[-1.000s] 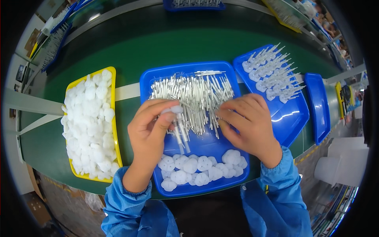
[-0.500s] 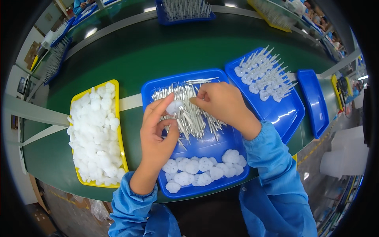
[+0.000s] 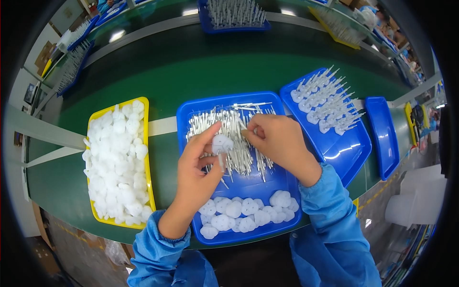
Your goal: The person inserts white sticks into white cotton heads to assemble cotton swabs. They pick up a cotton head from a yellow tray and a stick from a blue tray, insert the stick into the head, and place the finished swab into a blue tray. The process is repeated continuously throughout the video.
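Note:
My left hand [image 3: 193, 165] holds a white scalloped plastic disc [image 3: 222, 143] between thumb and fingers, its face turned up. A short pale stem shows just beneath it by the thumb. Close by on the right, my right hand [image 3: 275, 141] has thumb and forefinger pinched together; whatever lies between them is too small to make out. Both hands are over a blue tray [image 3: 253, 186] with a heap of thin white and silvery rods [image 3: 239, 155] in its far part. Several loose scalloped discs [image 3: 234, 209] lie along its near edge.
At left is a yellow tray [image 3: 147, 162] piled with white discs [image 3: 117, 162]. A blue tray [image 3: 346, 158] at right carries discs with upright rods [image 3: 327, 103]; beside it is a narrow blue tray [image 3: 384, 138]. More rod-filled trays [image 3: 234, 14] stand beyond the green table [image 3: 162, 71].
The view has shifted, so the trays appear a little lower. My left hand has turned the disc into clearer sight, and my right hand stays pinched beside it.

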